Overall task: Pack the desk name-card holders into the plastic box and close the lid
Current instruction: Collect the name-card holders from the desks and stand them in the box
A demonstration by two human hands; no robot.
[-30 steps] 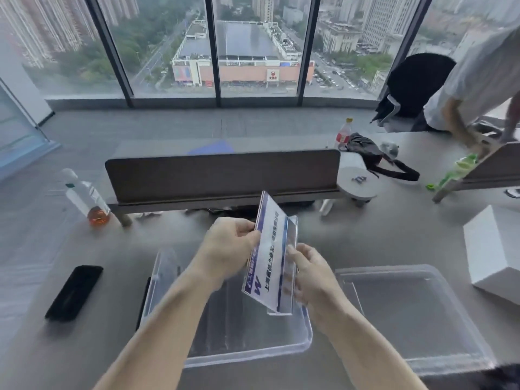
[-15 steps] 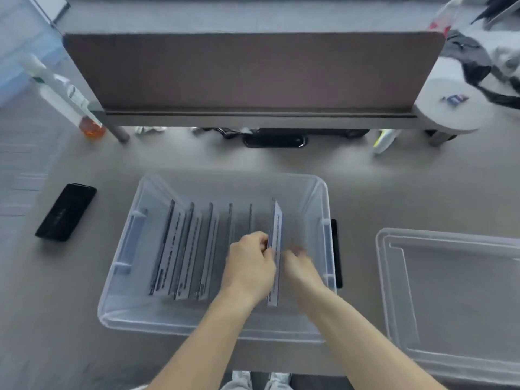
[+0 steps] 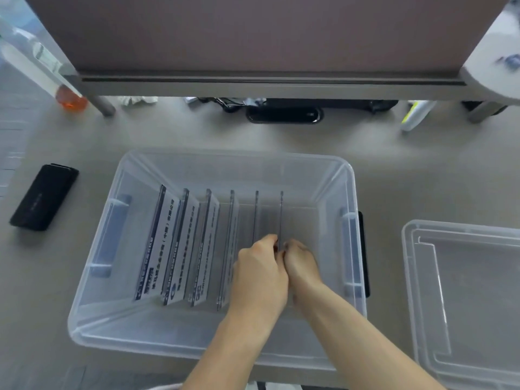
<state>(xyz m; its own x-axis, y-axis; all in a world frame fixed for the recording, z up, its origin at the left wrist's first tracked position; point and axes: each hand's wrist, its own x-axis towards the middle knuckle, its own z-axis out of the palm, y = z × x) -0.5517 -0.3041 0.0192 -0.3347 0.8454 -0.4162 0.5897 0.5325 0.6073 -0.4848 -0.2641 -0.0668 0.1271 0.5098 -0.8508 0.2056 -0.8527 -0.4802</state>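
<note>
- Plastic box (image 3: 334, 175) sits open on the table (image 3: 422, 170), clear walls, dark latch on its right end.
- Six name-card holders stand on edge inside, in a row running left to right. The three at left show printed cards; the rest are seen edge-on and read as thin lines.
- Newest holder (image 3: 281, 212) is the rightmost in the row, upright, well apart from the right wall.
- Left hand (image 3: 260, 273) and right hand (image 3: 302, 263) meet at its near end, one on each face. Both grips are closed, pinching the sheet between them.
- Handling, judged: clear acrylic, stiff and light, so no sag along its length. Faces are smooth and likely slippery; edges thin. It may scratch or chip if knocked against its neighbour.
- Where to hold, judged: pinch both faces close to the top edge, as now, and keep the sheet vertical until its foot rests on the box floor. The foot is hidden, so I cannot tell whether it is seated.
- Room remains at the right of the row.
- Lid (image 3: 464, 291) lies flat on the table to the right of the box, just beside it, not yet fitted.
- Black phone (image 3: 45, 197) lies left of the box, well apart.
</note>
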